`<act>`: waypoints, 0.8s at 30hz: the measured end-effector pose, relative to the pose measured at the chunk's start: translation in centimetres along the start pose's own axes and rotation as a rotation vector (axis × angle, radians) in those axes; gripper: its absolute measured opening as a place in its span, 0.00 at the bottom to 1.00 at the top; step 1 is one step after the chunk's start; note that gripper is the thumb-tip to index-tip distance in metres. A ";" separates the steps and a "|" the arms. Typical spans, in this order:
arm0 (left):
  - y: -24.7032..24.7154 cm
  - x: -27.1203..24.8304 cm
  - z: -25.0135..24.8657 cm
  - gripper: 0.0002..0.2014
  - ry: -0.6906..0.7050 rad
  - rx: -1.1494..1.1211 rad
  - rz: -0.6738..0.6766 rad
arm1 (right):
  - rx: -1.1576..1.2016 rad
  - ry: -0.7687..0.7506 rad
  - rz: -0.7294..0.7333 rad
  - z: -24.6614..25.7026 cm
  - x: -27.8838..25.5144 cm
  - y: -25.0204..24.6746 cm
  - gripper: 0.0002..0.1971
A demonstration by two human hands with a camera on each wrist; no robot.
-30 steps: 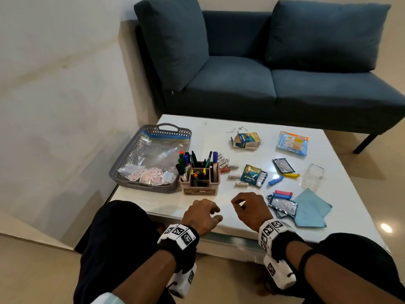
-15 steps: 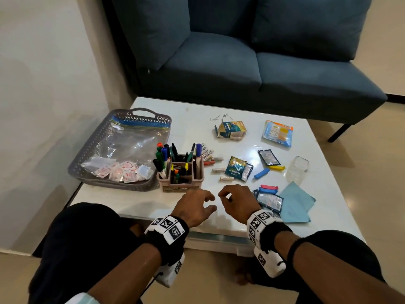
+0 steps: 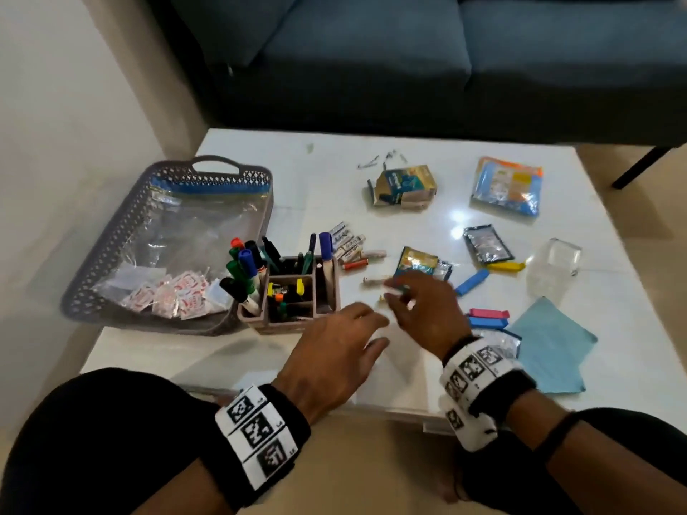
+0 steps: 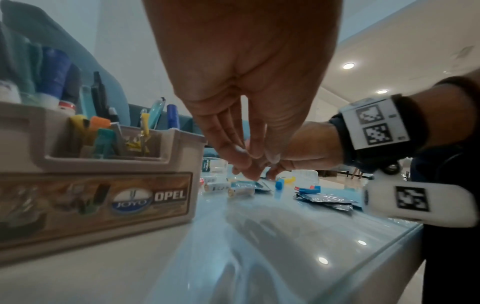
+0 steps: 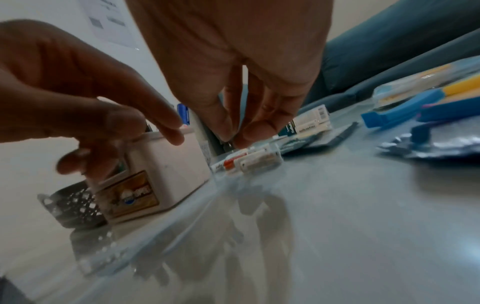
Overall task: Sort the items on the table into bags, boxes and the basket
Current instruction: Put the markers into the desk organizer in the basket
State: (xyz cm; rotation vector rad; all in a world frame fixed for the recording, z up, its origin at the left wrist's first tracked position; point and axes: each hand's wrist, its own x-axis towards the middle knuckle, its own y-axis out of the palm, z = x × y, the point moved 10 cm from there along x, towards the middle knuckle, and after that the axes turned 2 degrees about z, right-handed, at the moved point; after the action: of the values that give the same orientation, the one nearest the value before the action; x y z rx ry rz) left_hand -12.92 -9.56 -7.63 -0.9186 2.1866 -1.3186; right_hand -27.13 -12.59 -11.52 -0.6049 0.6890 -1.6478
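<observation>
While the left hand hovers with relaxed, empty fingers beside the pen holder, the right hand reaches over small tubes on the white worktop; whether its blurred fingers grip one cannot be told. A grey basket holds a clear bag.

Left hand slack — right hand (pinching)

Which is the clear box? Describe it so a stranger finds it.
Start at the white table and go to its right side. Past the yellow clip stands the clear box, behind the blue cloth. It is the only see-through, empty container there.
</observation>
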 end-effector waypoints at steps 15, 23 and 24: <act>-14.7 -0.9 12.2 0.29 -0.728 0.025 -0.367 | 0.366 -0.039 0.216 3.4 3.8 -0.3 0.19; -11.3 -3.9 17.5 0.33 -0.895 -0.114 -0.258 | 0.230 -0.095 0.517 5.3 1.4 6.2 0.44; -11.3 -3.5 17.2 0.33 -0.852 -0.089 -0.268 | 0.257 -0.085 0.505 5.3 1.3 5.7 0.44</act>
State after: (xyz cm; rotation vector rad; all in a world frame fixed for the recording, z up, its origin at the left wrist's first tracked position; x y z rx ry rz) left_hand 4.25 -21.21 -5.41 -1.5021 1.4888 -0.7087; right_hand -19.68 -15.27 -11.97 -0.2817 0.5051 -1.2052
